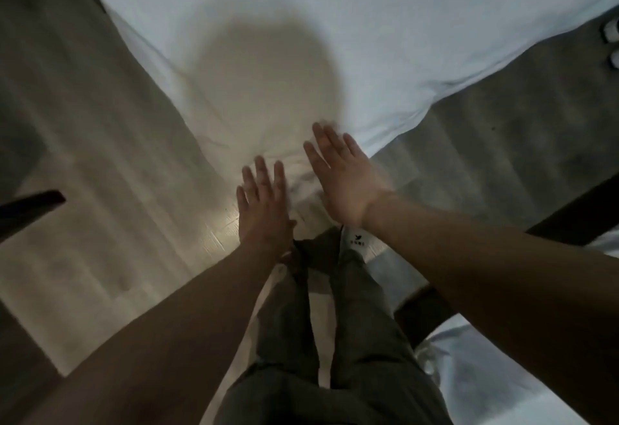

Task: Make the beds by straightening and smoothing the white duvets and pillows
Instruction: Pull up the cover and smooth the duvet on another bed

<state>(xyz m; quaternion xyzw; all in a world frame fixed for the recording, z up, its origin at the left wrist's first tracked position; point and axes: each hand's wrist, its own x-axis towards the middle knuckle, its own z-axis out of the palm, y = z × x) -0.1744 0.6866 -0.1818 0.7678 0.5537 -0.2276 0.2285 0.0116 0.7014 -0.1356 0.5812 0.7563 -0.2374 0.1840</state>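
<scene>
A white duvet (368, 32) covers the bed across the top of the head view, and its near corner hangs down toward me. A round shadow lies on that corner. My left hand (264, 200) is flat with fingers spread, hovering at the corner's lower tip. My right hand (341, 173) is also flat and spread, palm down, at the corner's right edge. Neither hand grips fabric. The picture is blurred, so I cannot tell whether the palms touch the duvet. No pillows are in view.
Pale wooden floor (110, 190) lies to the left, grey carpet (502, 143) to the right. My legs in dark trousers (335, 324) stand below the corner. A dark furniture edge (30, 207) pokes in at left. White bedding (485, 374) shows at the bottom right.
</scene>
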